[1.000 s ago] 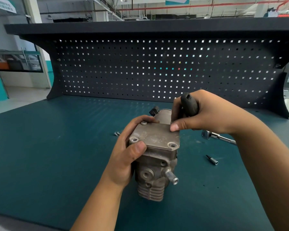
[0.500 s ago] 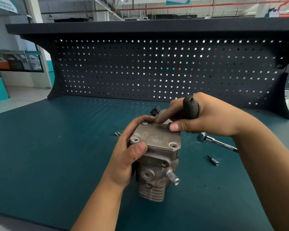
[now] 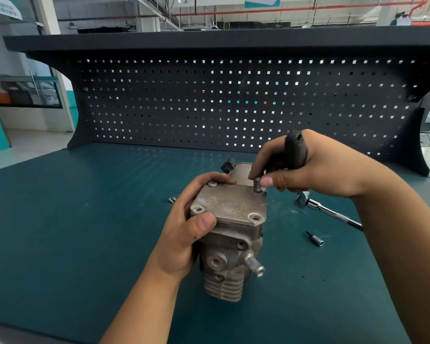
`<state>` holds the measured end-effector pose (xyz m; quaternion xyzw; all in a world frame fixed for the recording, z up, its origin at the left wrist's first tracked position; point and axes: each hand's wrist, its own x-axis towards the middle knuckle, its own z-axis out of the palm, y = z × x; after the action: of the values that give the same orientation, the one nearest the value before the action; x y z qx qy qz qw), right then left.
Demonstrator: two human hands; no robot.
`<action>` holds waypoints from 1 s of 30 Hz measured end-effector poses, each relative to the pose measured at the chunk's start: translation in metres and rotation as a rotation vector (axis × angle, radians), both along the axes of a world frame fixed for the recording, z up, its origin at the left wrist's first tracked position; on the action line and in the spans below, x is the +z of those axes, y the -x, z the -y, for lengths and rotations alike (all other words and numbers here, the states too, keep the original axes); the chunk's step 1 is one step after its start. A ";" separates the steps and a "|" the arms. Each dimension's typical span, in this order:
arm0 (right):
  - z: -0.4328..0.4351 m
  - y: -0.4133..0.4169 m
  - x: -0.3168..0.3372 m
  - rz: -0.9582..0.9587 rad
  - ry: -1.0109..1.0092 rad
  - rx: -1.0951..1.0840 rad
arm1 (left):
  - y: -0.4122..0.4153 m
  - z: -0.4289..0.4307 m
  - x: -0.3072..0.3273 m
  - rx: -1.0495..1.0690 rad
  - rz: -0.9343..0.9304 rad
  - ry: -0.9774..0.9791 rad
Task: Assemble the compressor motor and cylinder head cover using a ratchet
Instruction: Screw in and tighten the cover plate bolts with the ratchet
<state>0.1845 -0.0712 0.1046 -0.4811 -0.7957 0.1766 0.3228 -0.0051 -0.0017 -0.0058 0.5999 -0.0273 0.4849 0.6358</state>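
A grey metal compressor stands on the green bench with the flat cylinder head cover on top. My left hand grips the cover's left side, thumb on its near-left corner. My right hand keeps a black tool handle in its palm, while its thumb and forefinger pinch a bolt that stands upright in the cover's far-right hole. A bolt head sits in the far-left hole. The two near holes are empty.
A chrome ratchet lies on the bench to the right of the compressor, partly under my right forearm. A small socket bit lies nearer, and two loose bolts lie to the left. A black pegboard closes the back.
My right hand has shifted slightly back and up from the cover's far-right corner, and the bolt now shows standing in that hole. My left hand and the compressor have not moved.
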 end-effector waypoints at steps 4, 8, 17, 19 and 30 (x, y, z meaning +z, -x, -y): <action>0.000 0.000 0.000 0.011 -0.006 -0.010 | 0.000 0.000 0.001 -0.005 -0.009 -0.004; -0.001 -0.001 0.000 0.012 0.000 0.002 | 0.002 0.000 0.003 -0.014 -0.028 -0.007; -0.002 -0.005 -0.002 -0.009 0.007 0.008 | 0.003 0.000 0.000 -0.086 -0.029 0.068; -0.001 -0.006 -0.001 -0.038 0.012 0.024 | 0.003 0.000 -0.002 -0.078 -0.030 0.074; 0.005 0.002 -0.015 -0.075 -0.043 -0.138 | 0.009 0.005 0.006 -0.073 -0.147 0.020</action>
<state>0.1826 -0.0757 0.0893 -0.5209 -0.7516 0.1549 0.3739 -0.0139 -0.0071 0.0004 0.6261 0.0026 0.4162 0.6594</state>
